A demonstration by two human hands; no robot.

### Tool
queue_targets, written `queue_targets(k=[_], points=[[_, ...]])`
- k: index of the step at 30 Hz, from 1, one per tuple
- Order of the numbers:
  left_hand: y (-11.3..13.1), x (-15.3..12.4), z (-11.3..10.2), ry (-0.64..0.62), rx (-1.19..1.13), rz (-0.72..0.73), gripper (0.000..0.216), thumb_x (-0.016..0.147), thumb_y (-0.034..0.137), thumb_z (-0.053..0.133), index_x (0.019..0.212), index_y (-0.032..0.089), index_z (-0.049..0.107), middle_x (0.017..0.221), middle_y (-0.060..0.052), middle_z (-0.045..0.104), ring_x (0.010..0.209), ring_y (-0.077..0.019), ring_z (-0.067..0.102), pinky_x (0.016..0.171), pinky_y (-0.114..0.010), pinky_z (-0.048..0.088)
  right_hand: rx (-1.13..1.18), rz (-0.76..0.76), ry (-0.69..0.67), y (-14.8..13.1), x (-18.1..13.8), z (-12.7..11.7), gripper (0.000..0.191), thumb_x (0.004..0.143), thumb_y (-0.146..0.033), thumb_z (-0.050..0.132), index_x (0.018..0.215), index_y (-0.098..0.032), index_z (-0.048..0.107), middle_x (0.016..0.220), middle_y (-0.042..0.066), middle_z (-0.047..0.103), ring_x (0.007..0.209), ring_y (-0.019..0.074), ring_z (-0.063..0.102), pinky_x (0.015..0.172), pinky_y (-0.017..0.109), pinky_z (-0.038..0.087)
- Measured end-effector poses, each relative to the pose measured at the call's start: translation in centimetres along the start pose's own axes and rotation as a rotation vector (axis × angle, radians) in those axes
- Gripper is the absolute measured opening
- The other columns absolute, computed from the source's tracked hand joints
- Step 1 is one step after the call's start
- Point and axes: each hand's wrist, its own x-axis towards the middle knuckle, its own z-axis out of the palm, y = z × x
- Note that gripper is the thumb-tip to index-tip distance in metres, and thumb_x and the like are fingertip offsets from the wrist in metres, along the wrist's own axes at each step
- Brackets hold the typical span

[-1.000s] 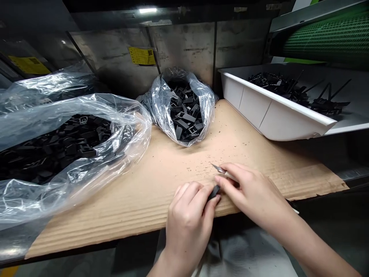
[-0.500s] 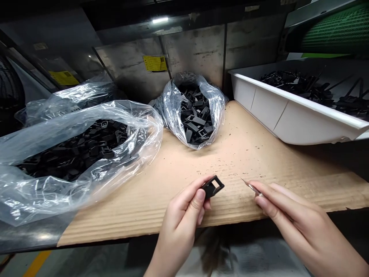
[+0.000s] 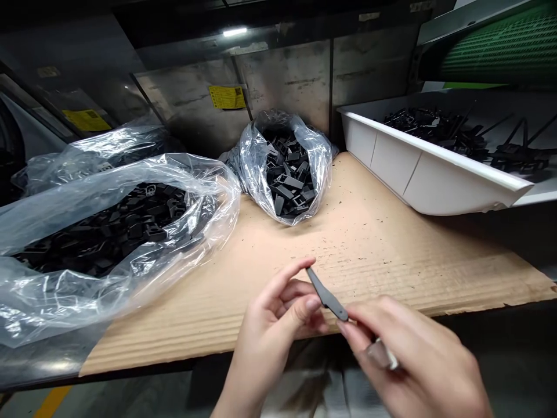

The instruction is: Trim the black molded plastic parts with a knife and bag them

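Observation:
My left hand (image 3: pixel 278 325) pinches a small flat black plastic part (image 3: pixel 326 295) between thumb and forefinger, edge-on above the near edge of the cardboard sheet (image 3: pixel 383 249). My right hand (image 3: pixel 413 360) is closed around a thin metal knife (image 3: pixel 382 354), and its fingertips touch the lower end of the black part. The knife's blade is mostly hidden by the fingers and blurred.
A large clear plastic bag (image 3: pixel 108 232) of black parts lies at the left, a smaller open bag (image 3: pixel 289 168) of them at the back middle. A white tray (image 3: pixel 435 174) with black parts and sprues stands at the right. Black shavings speckle the cardboard.
The hands came apart, then met again. The left hand turned the black part from flat-on to edge-on, and the right hand with the knife moved left and down to touch it.

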Motion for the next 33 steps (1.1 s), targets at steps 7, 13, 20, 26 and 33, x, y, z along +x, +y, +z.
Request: queue_targets(k=[7,13,20,26,33], points=[[0.0,0.3,0.7,0.06,-0.037,-0.045,0.023,0.082,0.022,0.067,0.104,0.023,0.066,0.074,0.0,0.073,0.069,-0.0118,0.066,0.065,-0.017,0.052,-0.219,-0.099,-0.153,0.2,-0.8,0.3,0.039,0.095,-0.034,0.039,0.119,-0.009,0.056,0.097,0.013,0.07,0.084,0.0212,0.068,0.066,0.026,0.057],[-0.3,-0.2,1.4,0.123,0.2,0.115,0.017,0.08,0.01,0.063,0.079,0.023,0.074,0.069,0.004,0.071,0.063,-0.0107,0.065,0.06,-0.015,0.051,-0.105,-0.052,-0.08,1.5,-0.5,-1.0,0.021,0.091,-0.014,0.046,0.107,-0.012,0.06,0.087,0.009,0.067,0.079,0.017,0.065,0.069,0.024,0.054],[-0.5,-0.3,1.1,0.137,0.501,0.412,0.028,0.079,0.003,0.062,0.088,0.026,0.074,0.071,0.006,0.071,0.064,-0.0093,0.065,0.063,-0.013,0.05,-0.035,-0.089,-0.024,1.2,-0.3,-0.3,0.016,0.087,-0.007,0.051,0.101,-0.012,0.059,0.077,0.007,0.063,0.067,0.0156,0.059,0.061,0.027,0.047],[-0.9,-0.6,1.0,0.096,0.572,0.51,0.024,0.08,0.003,0.062,0.089,0.023,0.072,0.078,0.004,0.072,0.07,-0.0095,0.067,0.068,-0.012,0.049,-0.073,-0.016,-0.059,1.8,0.0,-0.2,0.013,0.09,-0.011,0.048,0.093,-0.016,0.06,0.072,0.003,0.061,0.065,0.0156,0.058,0.058,0.028,0.045],[-0.5,-0.6,0.6,0.04,0.54,0.34,0.017,0.087,0.011,0.055,0.08,0.022,0.066,0.071,0.004,0.065,0.065,-0.0099,0.061,0.061,-0.014,0.047,0.078,0.078,-0.093,2.1,0.2,-0.7,0.014,0.089,-0.01,0.049,0.091,-0.019,0.059,0.073,0.0,0.06,0.068,0.0121,0.06,0.061,0.022,0.048]])
